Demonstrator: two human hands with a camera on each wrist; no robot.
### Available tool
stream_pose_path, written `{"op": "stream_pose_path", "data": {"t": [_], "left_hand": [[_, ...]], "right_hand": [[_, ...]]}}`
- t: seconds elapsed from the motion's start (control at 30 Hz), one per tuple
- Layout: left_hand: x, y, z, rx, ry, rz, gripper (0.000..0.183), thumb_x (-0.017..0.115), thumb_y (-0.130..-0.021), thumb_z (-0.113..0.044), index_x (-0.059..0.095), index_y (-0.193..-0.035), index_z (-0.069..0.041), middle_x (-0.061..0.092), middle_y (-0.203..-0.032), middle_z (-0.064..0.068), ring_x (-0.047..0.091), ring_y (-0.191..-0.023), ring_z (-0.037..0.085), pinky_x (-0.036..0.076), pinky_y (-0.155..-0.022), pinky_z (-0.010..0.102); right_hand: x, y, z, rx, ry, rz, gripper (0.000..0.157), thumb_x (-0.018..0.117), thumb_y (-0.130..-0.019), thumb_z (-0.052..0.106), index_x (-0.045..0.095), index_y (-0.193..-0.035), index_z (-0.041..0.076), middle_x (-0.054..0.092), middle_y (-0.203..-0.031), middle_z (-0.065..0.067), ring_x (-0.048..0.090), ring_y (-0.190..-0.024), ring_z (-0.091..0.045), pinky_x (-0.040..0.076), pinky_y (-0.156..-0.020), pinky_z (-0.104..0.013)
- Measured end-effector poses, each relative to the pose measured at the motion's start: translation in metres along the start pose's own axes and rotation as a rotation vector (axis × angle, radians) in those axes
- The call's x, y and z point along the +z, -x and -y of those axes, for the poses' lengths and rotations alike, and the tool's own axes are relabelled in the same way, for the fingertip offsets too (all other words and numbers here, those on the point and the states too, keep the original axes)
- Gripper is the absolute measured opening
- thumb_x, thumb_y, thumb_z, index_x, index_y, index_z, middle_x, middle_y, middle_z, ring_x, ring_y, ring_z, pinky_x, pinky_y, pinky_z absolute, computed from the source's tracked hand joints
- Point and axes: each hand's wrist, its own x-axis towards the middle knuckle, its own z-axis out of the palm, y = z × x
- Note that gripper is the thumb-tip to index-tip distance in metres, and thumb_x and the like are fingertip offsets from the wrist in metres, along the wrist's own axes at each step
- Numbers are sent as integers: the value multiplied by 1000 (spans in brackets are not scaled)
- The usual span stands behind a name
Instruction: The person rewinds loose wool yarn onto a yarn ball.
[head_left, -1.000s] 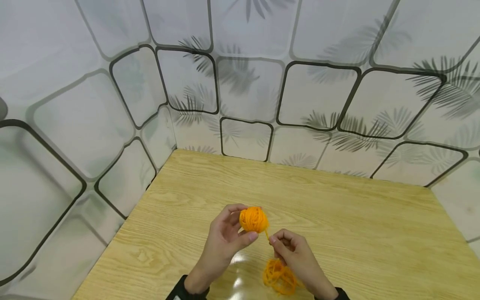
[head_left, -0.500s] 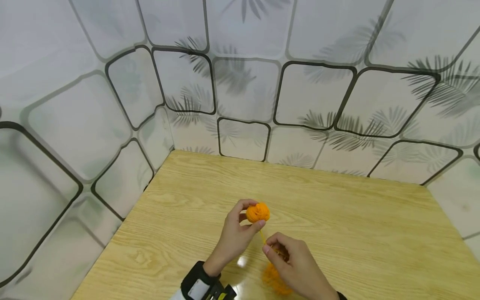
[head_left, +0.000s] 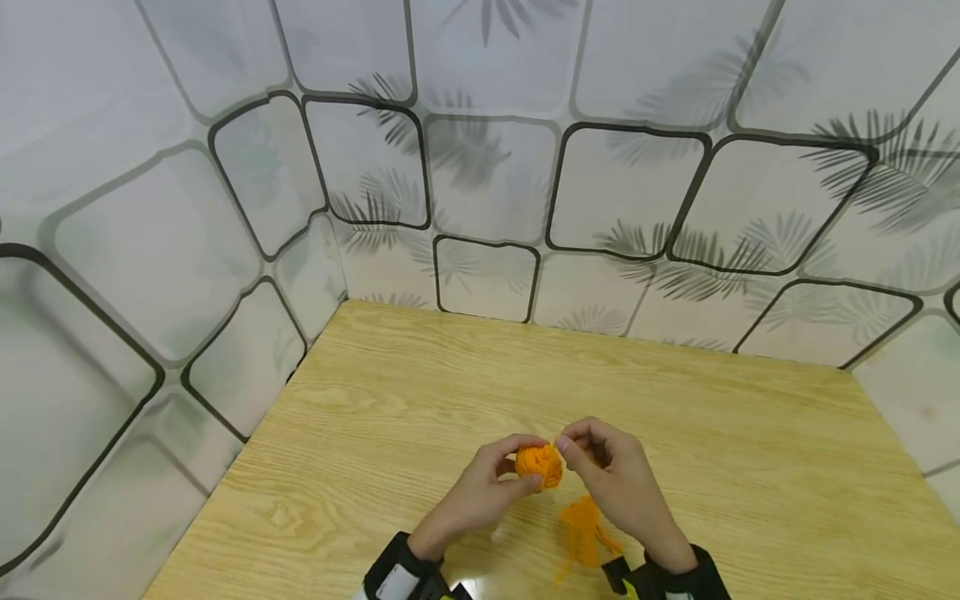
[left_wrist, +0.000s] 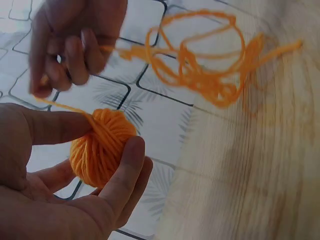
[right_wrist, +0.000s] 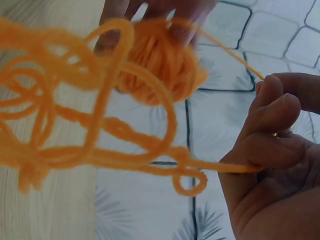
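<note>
A small orange ball of yarn [head_left: 539, 465] is held between the thumb and fingers of my left hand [head_left: 480, 492]. In the left wrist view the ball [left_wrist: 102, 150] shows many wound strands. My right hand [head_left: 615, 479] pinches the yarn strand [left_wrist: 62, 106], which stretches taut from the ball to the fingertips. From the curled lower fingers of that hand, more yarn leads to a loose tangle [head_left: 585, 525], seen as open loops [right_wrist: 100, 125] in the right wrist view. Part of the ball is hidden behind the left fingers.
A wood-grain table [head_left: 390, 375] lies under both hands. Behind it and to the left hang pale curtains [head_left: 487, 175] with dark rounded outlines and leaf prints. Each wrist wears a black band [head_left: 401, 571] with a device on it.
The right hand has swung up from below the ball to its upper right, drawing the strand along. The left hand and ball have shifted right and a little lower. The tangle has been pulled longer.
</note>
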Motion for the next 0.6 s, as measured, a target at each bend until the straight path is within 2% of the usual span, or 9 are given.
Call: {"op": "stream_pose_path", "data": {"t": [0.23,0.37,0.43,0.5,0.6], "left_hand": [[4,7,-6,35,96,45,44,64,-86,-15,49,-127,-10,49,-128,6,53,-109,21,45,-90,34],[4,8,-10,37,208,85,47,64,-85,-14,47,-128,-5,48,-129,12,55,-110,24,46,-87,38],[3,7,-12,56,288,89,45,62,-87,-12,46,-128,-1,46,-128,17,56,-107,30,48,-84,43],[3,4,-15,81,352,57,43,61,-87,-10,46,-126,0,45,-125,19,57,-103,34,48,-83,46],[2,-3,-18,98,384,-69,42,63,-86,-13,47,-123,0,46,-122,20,58,-101,34,47,-84,46]], "right_hand": [[0,-20,-24,-5,-25,65,26,58,-88,39,62,-92,14,57,-75,-7,44,-51,-18,39,-44,-28],[4,-27,-39,41,-114,88,28,60,-86,39,62,-92,12,56,-74,-12,43,-52,-18,38,-43,-28],[7,-28,-44,73,-164,95,29,60,-87,38,62,-93,10,56,-77,-13,43,-54,-18,39,-45,-28],[11,-28,-50,94,-190,103,27,59,-88,34,61,-95,8,56,-79,-13,43,-56,-18,40,-47,-29],[19,-26,-55,110,-190,117,21,57,-91,28,60,-97,8,54,-80,-13,44,-57,-18,41,-49,-29]]}}
